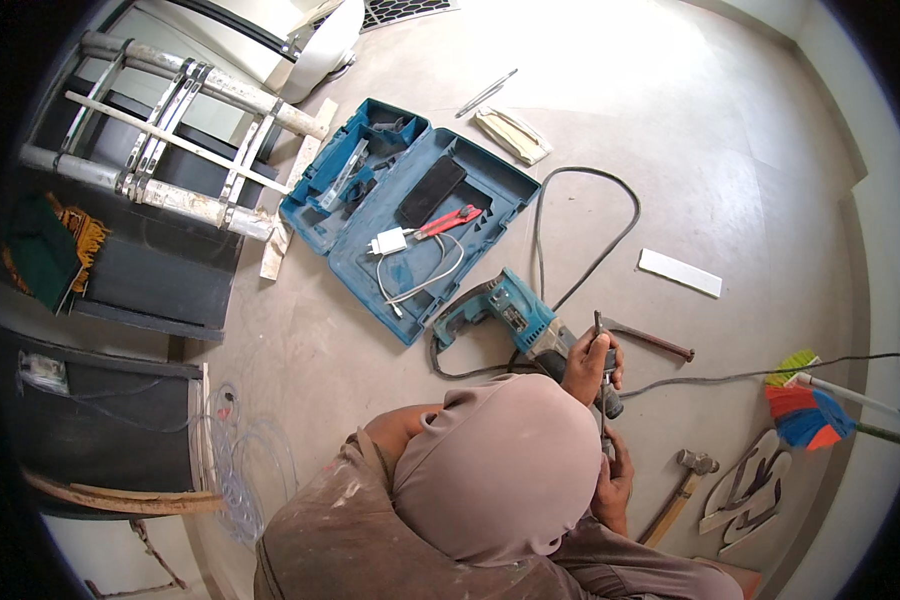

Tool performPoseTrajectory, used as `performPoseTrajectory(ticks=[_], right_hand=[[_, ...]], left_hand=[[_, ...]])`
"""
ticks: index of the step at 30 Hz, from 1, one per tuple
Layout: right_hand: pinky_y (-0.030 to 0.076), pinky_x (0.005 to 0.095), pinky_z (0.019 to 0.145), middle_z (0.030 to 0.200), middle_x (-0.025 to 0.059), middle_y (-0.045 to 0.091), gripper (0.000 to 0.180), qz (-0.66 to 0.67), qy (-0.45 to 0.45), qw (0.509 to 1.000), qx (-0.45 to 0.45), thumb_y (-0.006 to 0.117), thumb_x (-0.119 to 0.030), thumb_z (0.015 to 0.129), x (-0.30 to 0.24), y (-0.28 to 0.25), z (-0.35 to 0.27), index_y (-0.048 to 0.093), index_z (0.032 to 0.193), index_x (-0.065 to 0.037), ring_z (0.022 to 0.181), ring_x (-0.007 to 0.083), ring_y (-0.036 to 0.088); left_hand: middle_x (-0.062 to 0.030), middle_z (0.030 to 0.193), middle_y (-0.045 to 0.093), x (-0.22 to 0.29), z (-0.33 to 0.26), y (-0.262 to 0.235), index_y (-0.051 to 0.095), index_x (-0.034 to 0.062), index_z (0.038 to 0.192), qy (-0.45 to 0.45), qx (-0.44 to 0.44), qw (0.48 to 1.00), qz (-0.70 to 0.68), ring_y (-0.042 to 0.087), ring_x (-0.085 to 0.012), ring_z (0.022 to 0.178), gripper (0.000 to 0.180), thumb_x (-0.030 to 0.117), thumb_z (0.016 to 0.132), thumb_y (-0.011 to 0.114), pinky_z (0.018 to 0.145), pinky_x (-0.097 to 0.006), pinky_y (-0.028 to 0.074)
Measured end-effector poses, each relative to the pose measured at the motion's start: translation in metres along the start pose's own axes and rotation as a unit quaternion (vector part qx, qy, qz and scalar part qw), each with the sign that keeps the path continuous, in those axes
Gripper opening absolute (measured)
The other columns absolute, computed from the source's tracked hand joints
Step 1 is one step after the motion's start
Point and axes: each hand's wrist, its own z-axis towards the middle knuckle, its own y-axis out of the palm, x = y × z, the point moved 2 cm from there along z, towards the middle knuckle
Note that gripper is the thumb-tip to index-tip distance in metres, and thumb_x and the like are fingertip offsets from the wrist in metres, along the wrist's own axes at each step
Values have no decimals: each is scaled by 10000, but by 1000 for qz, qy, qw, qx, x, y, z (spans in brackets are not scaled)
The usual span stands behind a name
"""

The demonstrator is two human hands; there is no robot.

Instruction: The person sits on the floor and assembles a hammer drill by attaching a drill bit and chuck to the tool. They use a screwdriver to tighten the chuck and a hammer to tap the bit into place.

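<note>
Neither of my hands is in view. Below me a co-worker in a pale cap (500, 460) and brown shirt crouches on the floor. One of that person's hands (588, 365) is closed around a slim dark metal rod (599, 324) at the front end of a teal rotary hammer drill (520, 310). Their other hand (613, 482) is closed lower down, near the rod's other end; the cap partly hides what it holds. The drill lies on its side, handle toward the case. Beside the hands lies a rusty metal bar (660, 343).
An open teal tool case (370, 270) holds a dark phone (432, 193), red cutter (450, 222) and white charger (388, 241). A black power cable (740, 376) crosses the floor. A hammer (675, 500), sandals (745, 490) and broom (810, 410) lie right; a ladder (185, 195) lies left.
</note>
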Motion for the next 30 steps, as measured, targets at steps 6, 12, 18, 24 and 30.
performPoseTrajectory(ticks=[6, 12, 18, 24, 30], right_hand=[[402, 213, 635, 782, -8, 551, 420, -199, -104, 973, 47, 584, -119, 995, -3, 3, 3, 524, 1406, -54, 692, 68, 484], [403, 204, 615, 768, 19, 549, 443, -185, -107, 976, 34, 566, -113, 988, -1, -2, 9, 497, 1421, -50, 658, 76, 477], [373, 230, 408, 795, 87, 591, 701, 234, 78, 968, -50, 701, -188, 790, 4, -29, 12, 443, 1427, -49, 606, 127, 547], [390, 187, 430, 954, 79, 521, 681, 431, 146, 889, -52, 593, -273, 969, 2, -12, -2, 251, 1533, -99, 614, 104, 512], [311, 181, 426, 785, 9, 430, 701, 405, 186, 887, -116, 605, -332, 986, 15, -10, -8, 222, 1566, -244, 494, 72, 361]], left_hand=[[-69, 808, 552, -6, 3, -9, 458, 60, 991, -3, 35, 999, 20, 562, -142, 589, 238, 288, 1054, 429, 518, -302, 517], [-58, 784, 555, -5, 5, -12, 481, 71, 984, -59, 58, 996, 14, 565, -140, 601, 231, 297, 1032, 488, 538, -310, 513], [-57, 830, 593, 17, 8, -2, 556, 34, 1054, -152, 20, 984, -86, 635, -173, 739, 205, 224, 980, 569, 732, -351, 582], [-56, 819, 608, 42, 12, 13, 584, 47, 1002, -203, 29, 969, -140, 649, -194, 738, 187, 227, 951, 569, 762, -368, 577], [-23, 696, 559, 20, 2, 1, 541, 98, 896, -203, 22, 973, -104, 546, -142, 528, 261, 349, 964, 563, 567, -315, 494]])
